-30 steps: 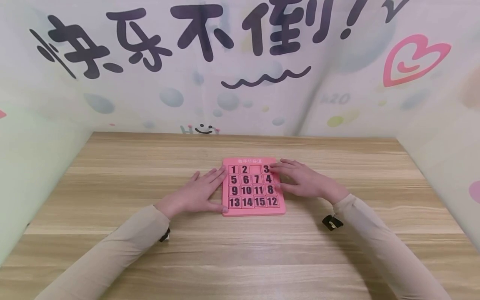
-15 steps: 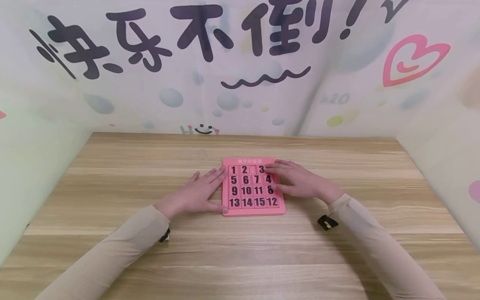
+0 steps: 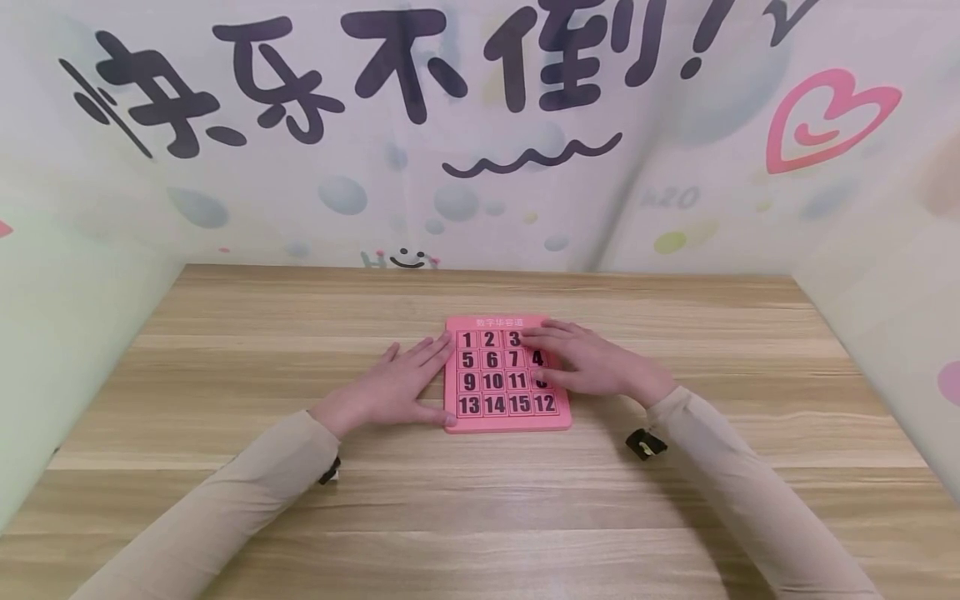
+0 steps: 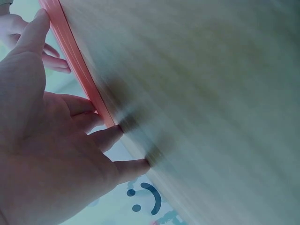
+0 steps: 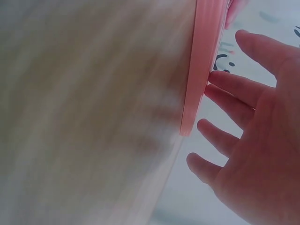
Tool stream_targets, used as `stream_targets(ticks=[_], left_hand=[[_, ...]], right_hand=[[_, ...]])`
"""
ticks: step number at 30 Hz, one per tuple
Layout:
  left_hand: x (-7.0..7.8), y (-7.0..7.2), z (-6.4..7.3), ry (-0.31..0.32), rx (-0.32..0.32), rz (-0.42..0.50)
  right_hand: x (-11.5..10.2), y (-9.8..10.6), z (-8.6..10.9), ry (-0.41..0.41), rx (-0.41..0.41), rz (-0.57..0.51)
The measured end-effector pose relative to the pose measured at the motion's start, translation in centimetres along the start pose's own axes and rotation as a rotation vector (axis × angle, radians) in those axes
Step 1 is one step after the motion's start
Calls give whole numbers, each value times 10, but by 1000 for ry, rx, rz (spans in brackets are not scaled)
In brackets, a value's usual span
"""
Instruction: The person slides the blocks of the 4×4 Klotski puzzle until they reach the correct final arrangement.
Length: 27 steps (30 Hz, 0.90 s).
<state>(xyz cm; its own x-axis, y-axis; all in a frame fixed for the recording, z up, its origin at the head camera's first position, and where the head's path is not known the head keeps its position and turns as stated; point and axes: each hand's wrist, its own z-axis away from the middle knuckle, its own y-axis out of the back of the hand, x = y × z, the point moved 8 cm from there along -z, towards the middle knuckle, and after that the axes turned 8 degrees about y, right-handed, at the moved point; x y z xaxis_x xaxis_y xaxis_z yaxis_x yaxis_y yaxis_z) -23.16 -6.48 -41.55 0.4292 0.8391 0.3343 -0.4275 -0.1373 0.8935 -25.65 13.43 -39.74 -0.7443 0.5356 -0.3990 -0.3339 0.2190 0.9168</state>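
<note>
A pink sliding number puzzle (image 3: 508, 424) lies flat on the table, its tiles bearing black numbers. My left hand (image 3: 393, 385) rests along its left edge, fingers stretched out and thumb at the lower left corner; the left wrist view has those fingertips against the pink side (image 4: 77, 61). Over the upper right part reaches my right hand (image 3: 596, 360), with fingertips on the right side of the 3 tile (image 3: 513, 339). Its thumb covers part of the 8 tile, and its fingers hide the top right slot. In the right wrist view the right fingers (image 5: 232, 105) are extended.
The wood-grain table (image 3: 450, 517) extends around the puzzle on all sides. A white wall (image 3: 360, 225) with printed characters and bubbles rises behind it, and pale walls stand left and right. Black bands (image 3: 647, 443) hang at both wrists.
My right hand has moved left, and the 3 tile has slid left with it, up beside the 2 tile. The left hand and the board have stayed in place.
</note>
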Motion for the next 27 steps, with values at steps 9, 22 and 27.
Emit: stream_targets(ticks=[9,22,27], left_hand=[[0,-1,0,0,1,-1],[-1,-1,0,5,-3,-3],[-1,-1,-1,8,-6,-2]], right_hand=[[0,-2,-4,3,-13,-10],[-8,4,-5,48,-8,-25],[-9,6,-1,71,-2,-11]])
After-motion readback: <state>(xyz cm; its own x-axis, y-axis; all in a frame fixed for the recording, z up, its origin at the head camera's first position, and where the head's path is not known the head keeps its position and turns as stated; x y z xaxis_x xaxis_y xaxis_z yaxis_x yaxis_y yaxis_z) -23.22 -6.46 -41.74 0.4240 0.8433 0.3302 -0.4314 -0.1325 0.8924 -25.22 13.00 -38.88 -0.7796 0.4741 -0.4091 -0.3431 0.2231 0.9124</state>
